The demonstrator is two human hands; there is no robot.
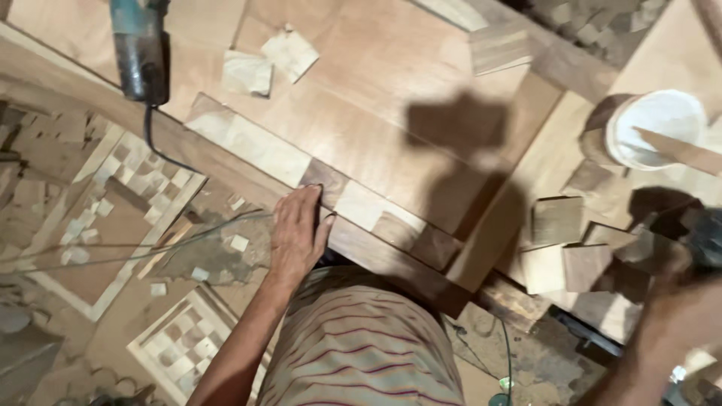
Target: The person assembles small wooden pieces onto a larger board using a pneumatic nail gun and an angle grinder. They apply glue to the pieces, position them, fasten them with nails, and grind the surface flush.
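The left hand [297, 237] lies flat on a row of wood squares [331, 199], its fingers [307, 197] stretched and nearly together, pressing a dark square and gripping nothing. The row alternates pale and dark brown pieces, set edge to edge along the near border of the bench [391, 90]. Right of the row, the right hand [662, 256] is blurred; I cannot tell its grip. Beyond that hand stands a white cup [656, 128].

Plywood workbench [391, 68], row of wooden squares [323, 180], loose wood blocks [564, 248], white tub [658, 128], power tool [139, 49]
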